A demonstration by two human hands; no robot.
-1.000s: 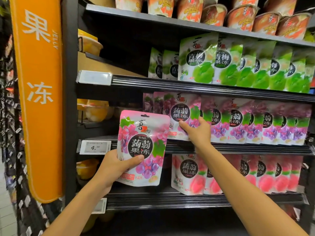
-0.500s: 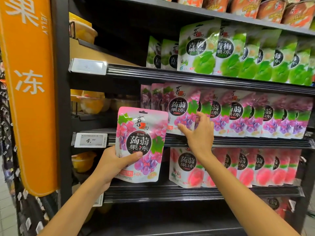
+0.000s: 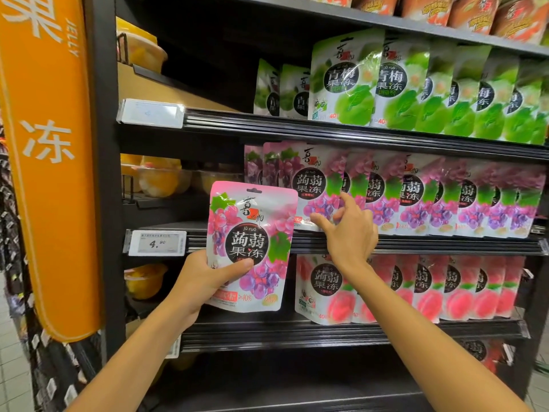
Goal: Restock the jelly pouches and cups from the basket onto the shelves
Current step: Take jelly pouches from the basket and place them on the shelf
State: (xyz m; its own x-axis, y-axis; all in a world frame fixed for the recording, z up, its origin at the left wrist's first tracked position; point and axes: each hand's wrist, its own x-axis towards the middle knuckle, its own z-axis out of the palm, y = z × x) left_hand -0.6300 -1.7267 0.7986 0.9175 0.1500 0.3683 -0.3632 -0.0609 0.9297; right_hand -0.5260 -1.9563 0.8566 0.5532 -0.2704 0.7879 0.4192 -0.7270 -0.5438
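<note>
My left hand (image 3: 205, 281) grips a pink grape jelly pouch (image 3: 252, 233) by its lower left corner, upright in front of the middle shelf (image 3: 416, 245). My right hand (image 3: 347, 233) reaches to the front grape pouch of the shelf row (image 3: 315, 185). Its thumb and fingers touch that pouch's lower edge, and the fingers look spread. More grape pouches (image 3: 445, 200) stand in a row to the right. The basket is out of view.
Green plum pouches (image 3: 401, 84) fill the shelf above; peach pouches (image 3: 416, 289) fill the one below. Jelly cups (image 3: 463, 13) line the top shelf. Yellow fruit cups (image 3: 154, 179) sit at the left. A price tag (image 3: 157, 243) and an orange sign (image 3: 47, 144) flank the left post.
My right hand slid left along the grape row and its fingers spread at the front pouch. My left hand kept hold of its pouch, drawing slightly nearer the shelf.
</note>
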